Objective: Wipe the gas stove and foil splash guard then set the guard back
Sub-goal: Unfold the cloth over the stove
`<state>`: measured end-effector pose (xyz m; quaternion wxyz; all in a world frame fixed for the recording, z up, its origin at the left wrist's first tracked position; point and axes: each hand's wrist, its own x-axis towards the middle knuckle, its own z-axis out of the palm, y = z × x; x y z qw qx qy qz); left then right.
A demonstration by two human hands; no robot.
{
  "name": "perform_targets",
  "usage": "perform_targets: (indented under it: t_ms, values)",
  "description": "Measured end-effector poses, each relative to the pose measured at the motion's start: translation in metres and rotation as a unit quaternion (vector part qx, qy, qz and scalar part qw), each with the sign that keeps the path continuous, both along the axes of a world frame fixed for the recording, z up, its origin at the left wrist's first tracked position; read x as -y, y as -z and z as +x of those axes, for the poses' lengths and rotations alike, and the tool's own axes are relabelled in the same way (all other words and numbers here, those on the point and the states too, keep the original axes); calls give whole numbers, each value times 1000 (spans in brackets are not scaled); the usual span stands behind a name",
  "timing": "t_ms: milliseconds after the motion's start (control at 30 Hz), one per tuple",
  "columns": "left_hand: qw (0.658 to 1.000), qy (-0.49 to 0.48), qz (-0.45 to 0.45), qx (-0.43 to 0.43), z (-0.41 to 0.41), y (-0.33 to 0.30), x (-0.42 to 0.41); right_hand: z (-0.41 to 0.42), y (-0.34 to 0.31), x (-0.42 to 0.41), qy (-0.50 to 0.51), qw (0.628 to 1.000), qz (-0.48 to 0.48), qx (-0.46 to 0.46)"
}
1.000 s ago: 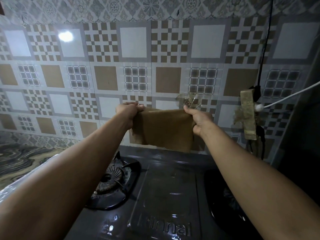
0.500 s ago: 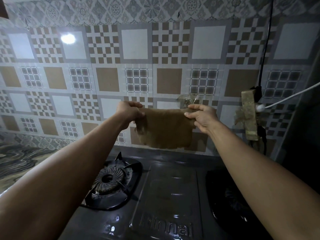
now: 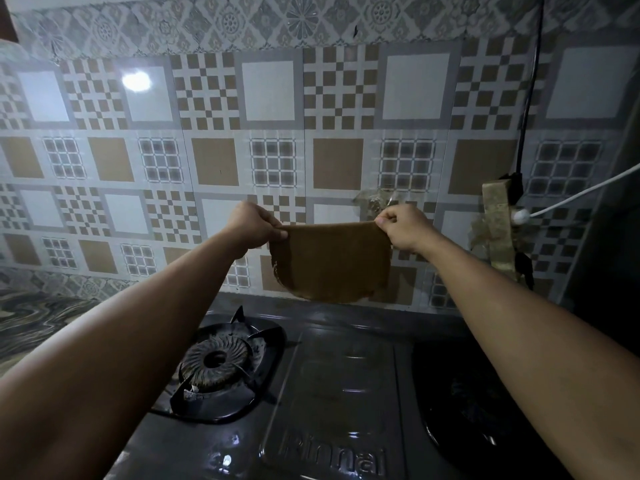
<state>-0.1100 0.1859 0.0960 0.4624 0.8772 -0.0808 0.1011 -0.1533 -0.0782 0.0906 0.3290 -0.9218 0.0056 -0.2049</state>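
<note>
- Gas stove (image 3: 332, 403), nearest the viewer: a dark, glossy top is filling the lower frame, with raised lettering showing along its front centre panel.
- Left burner (image 3: 216, 363): a ribbed ring is sitting under a black pan support; the right burner (image 3: 464, 393) is lying in deep shadow, its detail too dark to tell.
- Counter (image 3: 38, 323), left of the stove: a swirled marble-pattern surface is running back to the wall.
- Forearms: both are reaching forward over the stove towards the wall.
- Left hand (image 3: 254, 228): thumb and curled fingers are pinching the upper left corner of the brown cloth (image 3: 330, 261).
- Right hand (image 3: 403, 228): thumb and curled fingers are pinching the upper right corner of the cloth.
- Brown cloth: it is hanging flat as a sheet above the back edge of the stove, in front of the wall; its top edge is stretching taut between the hands and its lower edge is curving unevenly, with a frayed left side.
- Change from the earlier frames: the cloth is now hanging more smoothly, and its top edge is pulling straighter than half a second ago.
- Tiled wall (image 3: 214, 161): patterned brown, grey and white tiles are reflecting a bright light spot at upper left.
- Tape strip (image 3: 497, 223), right: it is sticking to the wall beside a black cable (image 3: 530, 98) and a white cable (image 3: 581, 192).
</note>
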Motion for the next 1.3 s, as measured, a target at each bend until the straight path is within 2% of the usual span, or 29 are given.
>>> perform_targets:
  t_ms: [233, 467, 700, 800, 900, 1033, 1133, 1200, 1300]
  values:
    - [994, 32, -88, -48, -6, -4, 3, 2, 3, -1, 13, 998, 53, 30]
    - [978, 0, -170, -119, -14, 6, 22, 1, 8, -21, 56, 991, 115, 26]
    - [956, 49, -228, -176, -22, 14, 48, -5, 12, -55, -53, 973, 221, -49]
    - [959, 69, -217, -168, -23, 17, 51, -9, 9, -64, -116, 941, 299, -107]
    - [961, 88, -211, -157, -21, 20, 46, -11, 7, -64, -184, 874, 411, -182]
    - [960, 113, -210, -147, -18, 20, 37, -7, 6, -58, -250, 815, 474, -219]
    - [971, 145, -152, -114, -19, 22, 32, -4, 6, -53, -280, 767, 527, -237]
    - [976, 147, -132, -90, -20, 26, 32, -3, 6, -53, -275, 763, 535, -238]
    - [981, 134, -134, -43, -21, 31, 35, 0, 6, -53, -244, 794, 509, -225]
